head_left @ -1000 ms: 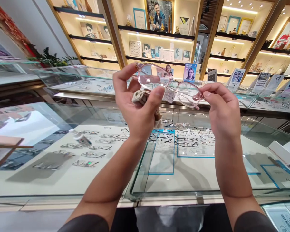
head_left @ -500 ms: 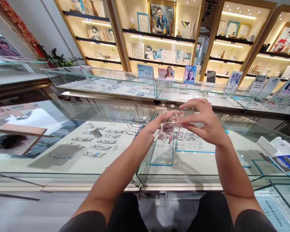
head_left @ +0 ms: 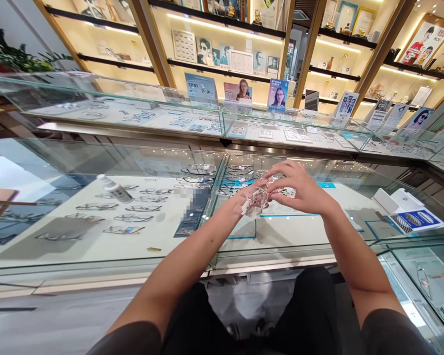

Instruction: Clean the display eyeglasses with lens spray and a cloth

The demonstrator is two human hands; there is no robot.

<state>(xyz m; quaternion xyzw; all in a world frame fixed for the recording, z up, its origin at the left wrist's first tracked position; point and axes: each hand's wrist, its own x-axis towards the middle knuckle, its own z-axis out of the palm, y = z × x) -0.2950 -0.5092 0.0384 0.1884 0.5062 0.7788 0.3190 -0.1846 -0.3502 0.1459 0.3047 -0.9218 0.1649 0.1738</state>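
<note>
A pair of glasses with a thin pinkish frame is held up over the glass counter. My left hand grips it from the left, with a crumpled whitish cloth or tissue bunched against the lens. From the right, my right hand pinches the near edge of the frame with its fingertips, the other fingers arched above. Parts of the frame are hidden behind the fingers. To the left, a white spray bottle stands tilted in view on the counter.
Beneath the glass top, several eyeglasses lie in rows. A white and blue box sits at the right of the counter. Across from me runs a second display case with upright advertising cards, backed by lit shelves.
The view has tilted down and swung somewhat right. Both hands stay at the glasses, which have turned so the lens and cloth sit closer together between the fingers.
</note>
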